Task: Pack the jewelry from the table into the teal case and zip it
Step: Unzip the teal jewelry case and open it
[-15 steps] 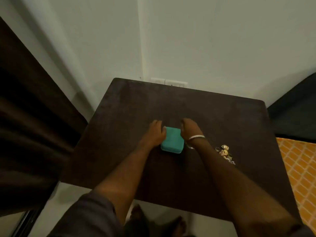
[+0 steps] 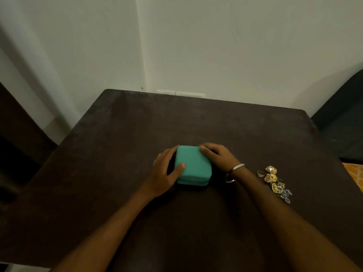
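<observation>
Head view: the dark wooden table [image 2: 121,154] carries the teal case [image 2: 193,165] near its middle, lid down and seam closed. Half a second ago the left hand [image 2: 166,171] only touched the case's left edge; now it wraps that side, thumb pressed on the lid, steadying it. The right hand [image 2: 217,155] curls its fingers over the far right corner, probably hunting the zipper pull, so opening looks imminent. The jewelry [image 2: 275,183], a small gold and silver heap, lies unpacked well right of the case.
</observation>
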